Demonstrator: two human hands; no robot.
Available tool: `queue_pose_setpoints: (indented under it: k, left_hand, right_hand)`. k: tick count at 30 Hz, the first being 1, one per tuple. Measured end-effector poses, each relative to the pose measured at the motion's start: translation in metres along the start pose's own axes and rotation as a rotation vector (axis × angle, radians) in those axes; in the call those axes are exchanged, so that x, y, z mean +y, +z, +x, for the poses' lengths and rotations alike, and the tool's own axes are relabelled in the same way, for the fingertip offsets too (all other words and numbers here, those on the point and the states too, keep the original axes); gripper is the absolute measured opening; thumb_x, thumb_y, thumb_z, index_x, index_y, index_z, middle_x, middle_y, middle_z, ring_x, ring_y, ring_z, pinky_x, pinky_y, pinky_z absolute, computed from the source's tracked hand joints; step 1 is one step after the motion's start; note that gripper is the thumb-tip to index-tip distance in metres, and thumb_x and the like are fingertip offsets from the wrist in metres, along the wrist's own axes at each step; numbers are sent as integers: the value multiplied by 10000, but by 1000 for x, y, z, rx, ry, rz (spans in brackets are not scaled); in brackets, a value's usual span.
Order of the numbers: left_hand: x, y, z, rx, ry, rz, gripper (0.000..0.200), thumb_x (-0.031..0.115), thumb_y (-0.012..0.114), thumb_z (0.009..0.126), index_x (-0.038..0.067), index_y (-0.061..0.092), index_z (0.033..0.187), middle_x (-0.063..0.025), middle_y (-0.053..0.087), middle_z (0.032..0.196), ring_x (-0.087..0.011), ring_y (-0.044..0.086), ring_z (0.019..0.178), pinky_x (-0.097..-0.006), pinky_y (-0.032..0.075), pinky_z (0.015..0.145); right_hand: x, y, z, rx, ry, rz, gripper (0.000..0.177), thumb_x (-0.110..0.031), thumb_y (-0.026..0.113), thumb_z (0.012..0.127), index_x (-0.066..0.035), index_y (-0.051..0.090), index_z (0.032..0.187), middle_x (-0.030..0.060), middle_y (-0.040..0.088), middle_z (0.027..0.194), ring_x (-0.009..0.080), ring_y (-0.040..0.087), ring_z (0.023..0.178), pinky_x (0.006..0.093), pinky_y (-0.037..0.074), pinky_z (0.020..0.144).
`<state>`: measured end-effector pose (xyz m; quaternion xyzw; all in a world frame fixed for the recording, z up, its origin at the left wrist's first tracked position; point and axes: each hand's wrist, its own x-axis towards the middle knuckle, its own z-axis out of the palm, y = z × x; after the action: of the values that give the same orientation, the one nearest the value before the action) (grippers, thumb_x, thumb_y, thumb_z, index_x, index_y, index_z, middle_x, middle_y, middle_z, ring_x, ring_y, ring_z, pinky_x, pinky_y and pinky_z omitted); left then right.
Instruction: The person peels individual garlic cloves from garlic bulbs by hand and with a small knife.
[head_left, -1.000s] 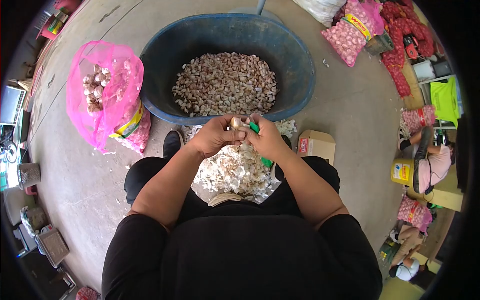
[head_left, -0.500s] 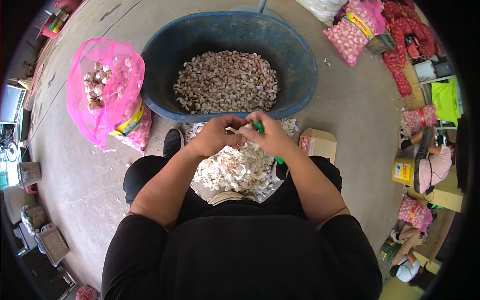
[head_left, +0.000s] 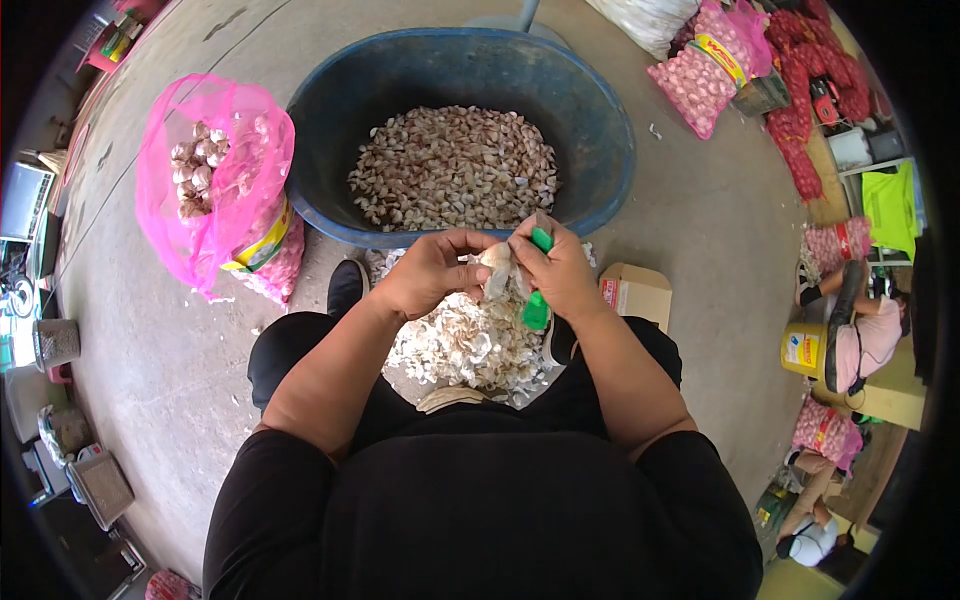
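My left hand holds a whitish garlic bulb between thumb and fingers, near the front rim of a big dark tub. Pinched in my right hand is a green-handled tool; its fingers touch loose skin at the bulb's right side. The tool's working end is hard to make out. Inside the tub lies a layer of separated garlic cloves. Below my hands, between my legs, a heap of pale garlic skins covers the floor.
A pink net bag of garlic bulbs stands left of the tub. An open cardboard box sits by my right knee. More garlic bags are at upper right. Two people sit at the far right, near a yellow bucket.
My hands have drawn slightly apart, and the bulb now shows between them. My right hand has turned, with more of the green tool in sight.
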<state>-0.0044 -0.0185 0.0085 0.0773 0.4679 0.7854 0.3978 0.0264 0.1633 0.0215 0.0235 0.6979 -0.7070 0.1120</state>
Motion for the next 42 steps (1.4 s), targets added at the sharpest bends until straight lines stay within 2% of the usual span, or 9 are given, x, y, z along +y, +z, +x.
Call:
queue_pose_setpoints:
  k: [5,6,13,16,22,27,33,37,42]
  left_hand:
    - [-4,-5,3,114,76,277,408,17,633,711,-42,477,1083,-79,568,931,-128,561,801,-237,474,700]
    - [-7,-6,5,115,95,339,390,-7,611,709,-41,482,1075,-77,572,911,-124,563,783,-238,480,681]
    - [-2,-10,4,198,19,215,397,34,642,725,-41,469,1075,-48,556,910,-100,542,767,-228,470,668]
    - [5,-6,1,185,61,284,379,35,646,724,-39,475,1054,-49,557,881,-99,536,740,-225,462,645]
    - [4,1,0,69,-29,453,331,34,680,689,-25,500,960,-43,565,778,-90,533,712,-227,445,615]
    - [0,8,-1,79,107,535,358,54,719,653,-17,502,928,-39,573,752,-85,534,708,-233,443,623]
    - [15,24,-6,127,-17,666,390,132,700,701,-18,462,971,-55,567,770,-101,540,708,-240,443,621]
    - [-1,12,-2,168,156,922,525,283,708,688,-5,393,993,-141,561,775,-190,573,715,-300,461,629]
    - [-9,7,-2,144,418,868,508,359,658,727,16,355,947,-147,545,789,-197,571,716,-311,459,619]
  right_hand:
    - [-9,1,-2,13,158,-262,221,-226,587,798,-13,537,827,32,534,649,109,476,603,270,386,561]
    - [9,7,-2,36,-69,-307,281,-277,587,791,-1,535,799,57,518,619,118,455,575,297,383,546]
    - [3,-4,-3,-378,58,-536,175,-194,582,805,-24,545,784,4,524,673,70,446,618,244,387,573]
    - [8,-10,-7,-402,-104,-676,190,-193,584,806,-29,517,736,2,478,644,74,408,612,245,361,557]
    - [11,8,-2,-22,-167,-361,288,-300,599,788,-39,477,803,53,483,634,131,435,568,270,378,537]
    - [20,14,-1,2,-173,-224,183,-208,528,842,-39,458,849,53,479,667,124,434,594,271,387,558]
    - [9,18,-4,22,-146,-153,131,-151,518,844,-35,458,856,51,497,708,119,460,639,255,397,602]
    - [20,15,1,11,-276,-274,147,-161,530,840,-41,456,882,36,504,726,116,477,658,247,397,613]
    - [12,18,-2,-104,-19,108,177,-214,530,849,-66,435,872,3,467,670,76,442,541,222,375,480]
